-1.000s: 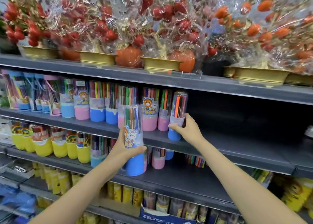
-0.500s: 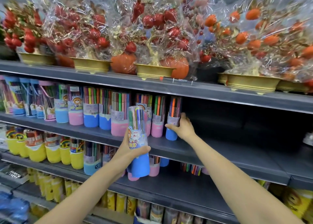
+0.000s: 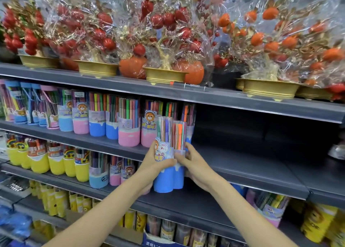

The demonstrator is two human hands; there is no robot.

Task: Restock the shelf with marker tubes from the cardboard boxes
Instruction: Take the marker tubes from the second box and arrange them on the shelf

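Note:
Two clear marker tubes with blue bases are held side by side in front of the middle shelf (image 3: 242, 159). My left hand (image 3: 149, 166) grips the left tube (image 3: 164, 179), which has a cartoon label. My right hand (image 3: 197, 164) curls round the right tube (image 3: 179, 134) from the other side. Behind them a row of marker tubes (image 3: 128, 123) with pink and blue bases stands on the shelf, ending at a blue-based tube (image 3: 189, 116). To the right of that tube the shelf is bare.
Wrapped ornamental fruit trees in gold pots (image 3: 164, 74) fill the top shelf. Yellow-based tubes (image 3: 39, 160) and more marker tubes line the shelf below. A cardboard box (image 3: 128, 234) and a blue box (image 3: 158, 244) sit at the bottom.
My right hand has left the blue-based tube on the shelf and come down to the tubes at my left hand. My left hand has risen slightly towards the shelf.

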